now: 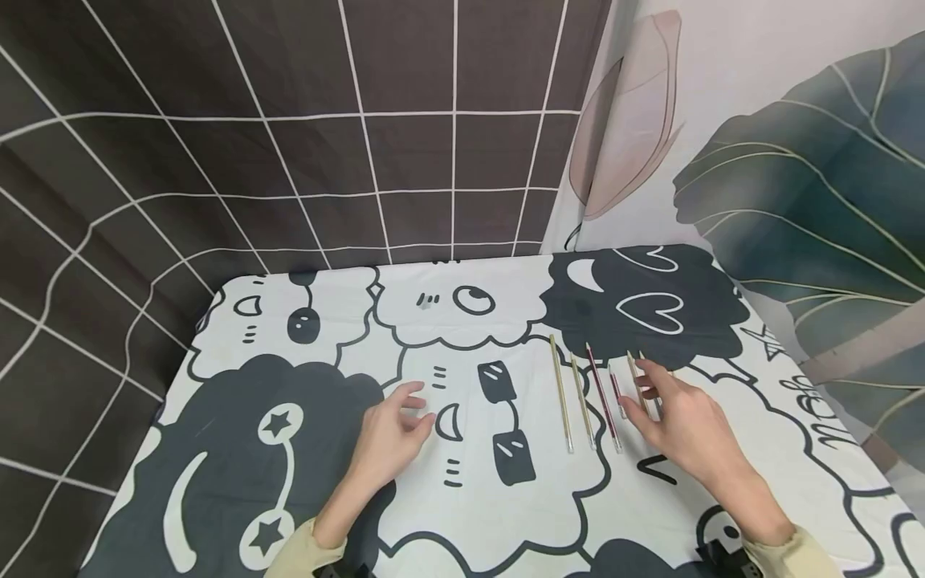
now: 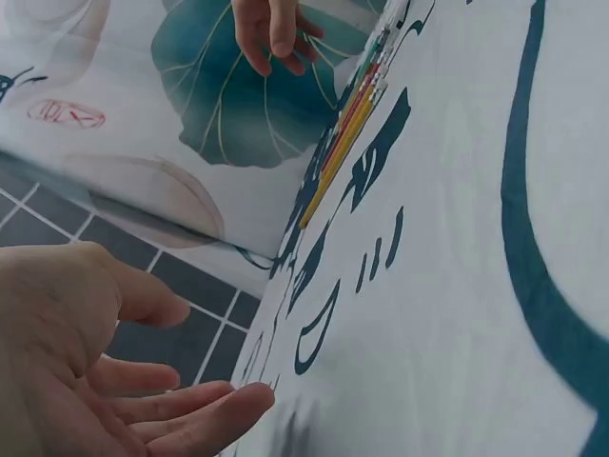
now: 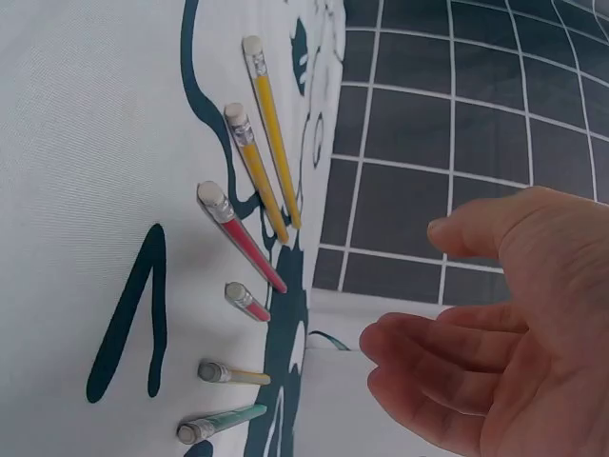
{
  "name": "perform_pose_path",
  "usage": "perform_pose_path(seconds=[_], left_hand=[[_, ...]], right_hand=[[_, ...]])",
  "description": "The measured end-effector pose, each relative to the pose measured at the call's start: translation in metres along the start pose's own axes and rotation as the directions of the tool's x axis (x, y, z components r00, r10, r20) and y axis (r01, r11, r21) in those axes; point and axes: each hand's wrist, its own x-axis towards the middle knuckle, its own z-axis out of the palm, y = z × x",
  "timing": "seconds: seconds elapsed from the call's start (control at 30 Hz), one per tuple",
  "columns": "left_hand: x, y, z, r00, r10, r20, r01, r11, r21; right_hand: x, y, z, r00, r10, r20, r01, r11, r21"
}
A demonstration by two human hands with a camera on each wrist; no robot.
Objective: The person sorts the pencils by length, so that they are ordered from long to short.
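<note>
Several pencils with white eraser ends lie in a spaced row on the patterned cloth. At the left of the row in the head view are a long yellow pencil (image 1: 560, 393) and a second yellow pencil (image 1: 582, 401). Beside them lie a long red pencil (image 1: 603, 397), a short red pencil (image 3: 247, 302), another yellow pencil (image 3: 235, 375) and a green pencil (image 3: 224, 421). My right hand (image 1: 686, 421) hovers over the row's right end, fingers loosely bent, holding nothing. To the left of the row, my left hand (image 1: 390, 437) is above the cloth with relaxed fingers and nothing in it.
The black-and-white cartoon cloth (image 1: 477, 514) covers the table. A dark gridded curtain (image 1: 405, 152) hangs behind and at the left. A pale leaf-printed curtain (image 1: 723, 88) hangs at the right.
</note>
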Motion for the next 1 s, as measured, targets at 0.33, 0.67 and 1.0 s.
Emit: perform_pose_path(seconds=[0.33,0.67,1.0], left_hand=[[0.009,0.007,0.02,0.996,-0.084,0.02,0.086,0.988,-0.129],[0.018,0.016,0.043,0.998,-0.054,0.032,0.059,0.983,-0.176],[0.026,0.03,0.059,0.994,-0.065,0.086,0.08,0.98,-0.183]], right_hand=[[-0.002,0.002,0.004,1.0,0.024,0.005,-0.024,0.999,0.042],[-0.001,0.002,0.012,1.0,0.006,-0.026,-0.004,0.995,0.104],[-0.002,0.004,0.017,1.0,0.023,-0.016,-0.021,0.99,0.139]])
